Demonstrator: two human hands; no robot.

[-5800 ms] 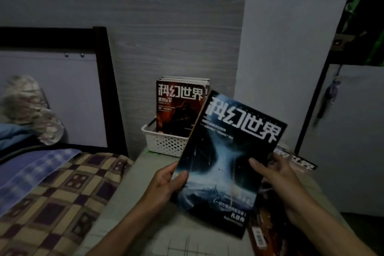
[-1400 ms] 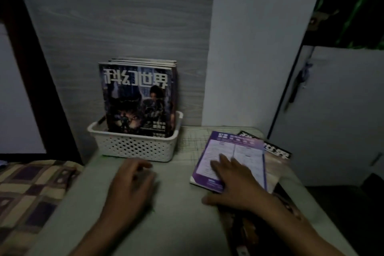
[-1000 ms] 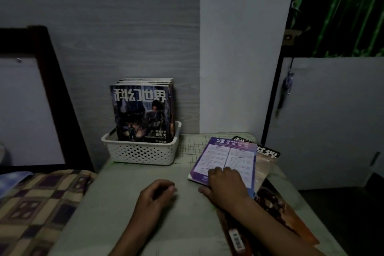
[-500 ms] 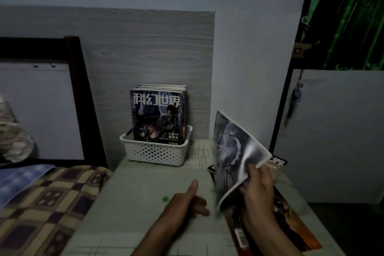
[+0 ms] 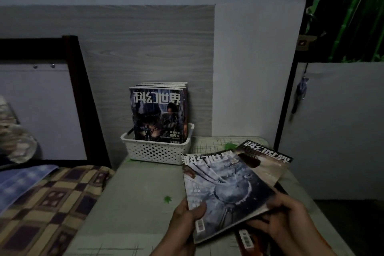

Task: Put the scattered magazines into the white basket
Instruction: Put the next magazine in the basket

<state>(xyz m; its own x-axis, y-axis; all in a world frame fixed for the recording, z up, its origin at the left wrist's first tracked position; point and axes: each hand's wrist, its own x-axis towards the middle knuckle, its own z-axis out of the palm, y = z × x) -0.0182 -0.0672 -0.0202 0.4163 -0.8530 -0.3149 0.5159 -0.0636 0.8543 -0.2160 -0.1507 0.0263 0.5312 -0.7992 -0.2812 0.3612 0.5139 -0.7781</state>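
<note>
- Bed (image 5: 47, 197) with a checked cover fills the left side, apart from the work.
- Table (image 5: 137, 203), pale green, carries everything; its left half between the hands and the basket looks free for the carry.
- Basket (image 5: 158, 151), white and perforated, stands at the table's back edge against the wood panel. Upright magazines (image 5: 159, 114) are already in it, covers facing out, leaning back.
- Grey magazine (image 5: 224, 191) is held face up, low over the table's right side, slightly tilted, its far corner overlapping a brown magazine (image 5: 268, 164) that lies flat behind it. One more issue (image 5: 246, 239) peeks out below, near the front edge.
- Left hand (image 5: 187, 216) pinches the near left corner of the grey magazine, thumb on the cover, fingers underneath and out of sight.
- Right hand (image 5: 288, 216) grips the near right edge, fingers curled under, thumb at the edge.
- To do this step well, I would judge: raise the grey magazine to upright, spine matching the row, carry it over the basket's front rim, and slide it down in front of the standing issues. Space at the front looks tight, so tipping the row back with one hand may help; a floppy cover can buckle if pushed from the top.
</note>
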